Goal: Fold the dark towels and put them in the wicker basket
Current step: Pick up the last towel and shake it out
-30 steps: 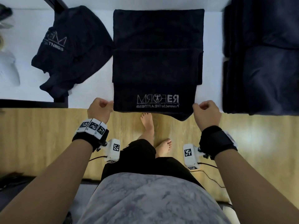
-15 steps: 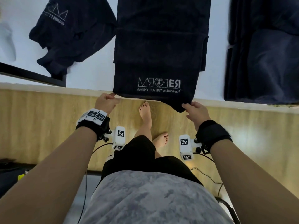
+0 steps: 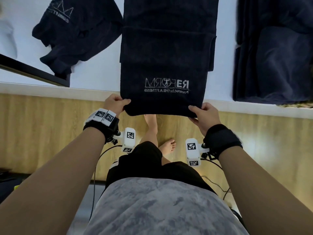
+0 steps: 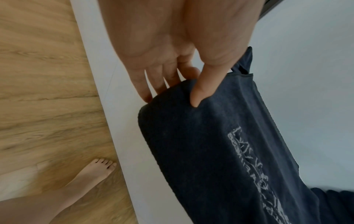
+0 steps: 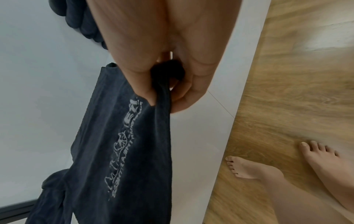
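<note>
A dark towel [image 3: 166,53] with a white logo lies partly folded on the white table [image 3: 101,78], its near end lifted off the edge. My left hand [image 3: 116,103] pinches the near left corner, thumb on top and fingers under the cloth [image 4: 191,136]. My right hand [image 3: 201,111] pinches the near right corner, with fabric [image 5: 122,151] bunched between thumb and fingers. A crumpled dark towel [image 3: 74,36] lies at the back left. A pile of dark towels [image 3: 274,53] fills the right; a strip of wicker [image 3: 294,106] shows under its near edge.
The table's near edge [image 3: 254,107] runs across the head view, with wooden floor [image 3: 42,124] below it. My bare feet [image 3: 166,146] stand by the table. A black bar [image 3: 32,73] crosses the table's left side. Cables hang from the wrist cameras.
Both hands have taken hold of the towel's near corners and raised the near end, which hung over the table edge before. The head view has shifted towards the table.
</note>
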